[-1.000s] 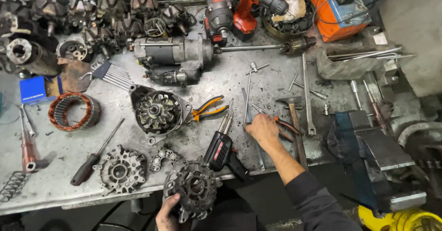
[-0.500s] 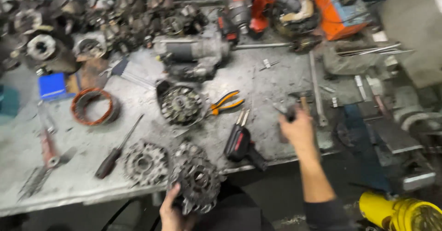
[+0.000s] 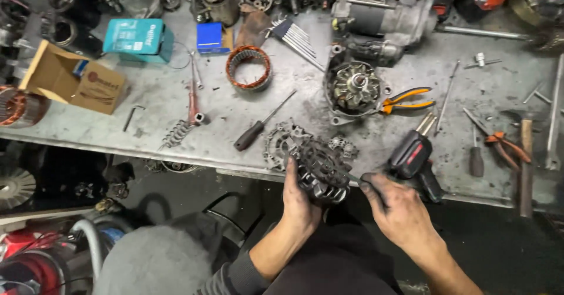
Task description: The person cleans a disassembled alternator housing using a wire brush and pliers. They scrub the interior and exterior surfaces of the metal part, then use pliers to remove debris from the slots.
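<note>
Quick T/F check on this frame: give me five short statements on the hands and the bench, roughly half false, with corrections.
1. The left hand holds a dark round finned housing at the bench edge. True.
2. The right hand is empty and flat on the workbench. False: it pinches a thin tool whose tip meets the housing.
3. The orange-handled pliers lie right beside the rotor assembly. True.
4. The copper-wound stator ring sits on top of the teal box. False: it lies on the benchtop, apart from the box.
5. The black-handled screwdriver is in the left hand. False: it lies loose on the bench.
</note>
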